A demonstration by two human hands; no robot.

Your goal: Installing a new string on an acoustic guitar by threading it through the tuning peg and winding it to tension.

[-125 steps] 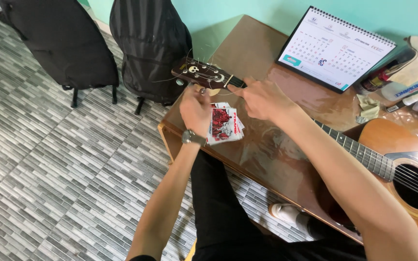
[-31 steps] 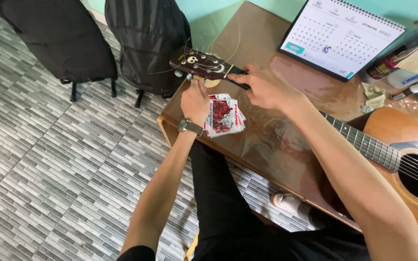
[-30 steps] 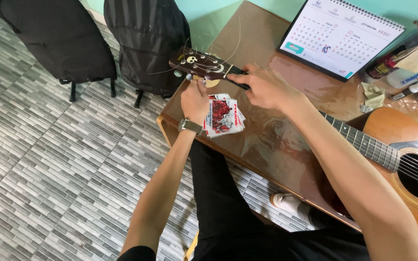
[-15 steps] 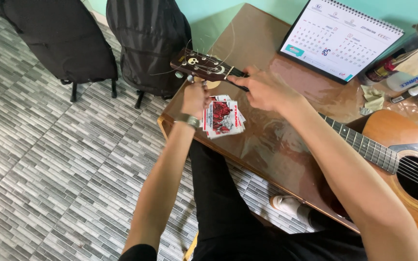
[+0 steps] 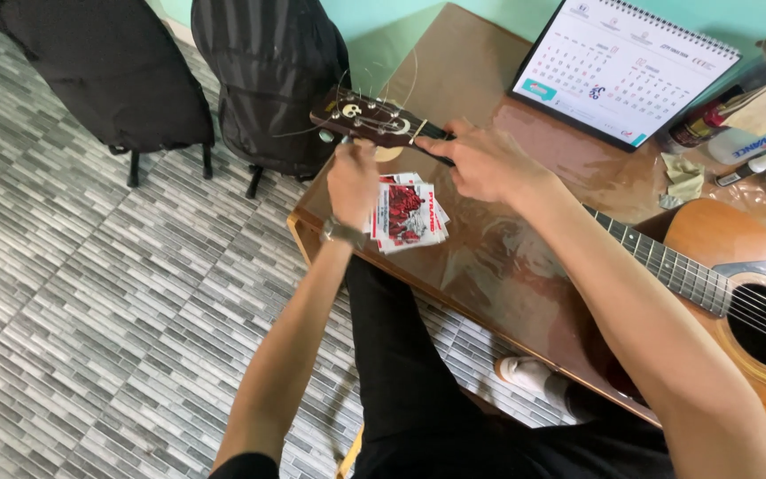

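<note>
Acoustic guitar lies flat across the glossy brown counter (image 5: 489,266), its dark headstock (image 5: 370,120) jutting past the counter's 10 o'clock corner, so the tuners hang clear for access. Loose wire string ends curl up off the posts. Left hand (image 5: 354,177), wrist bent up, fingers pinched shut on a tuner peg under the headstock. Right hand (image 5: 489,161) curled over the neck at the nut, steadying it. Red-and-white string packets (image 5: 410,215) lie at 6 o'clock of the headstock, just beside the left hand.

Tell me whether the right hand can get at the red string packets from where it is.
Probably yes. The right hand rests on the guitar neck just above the red packets, with nothing lying between them on the table.
</note>
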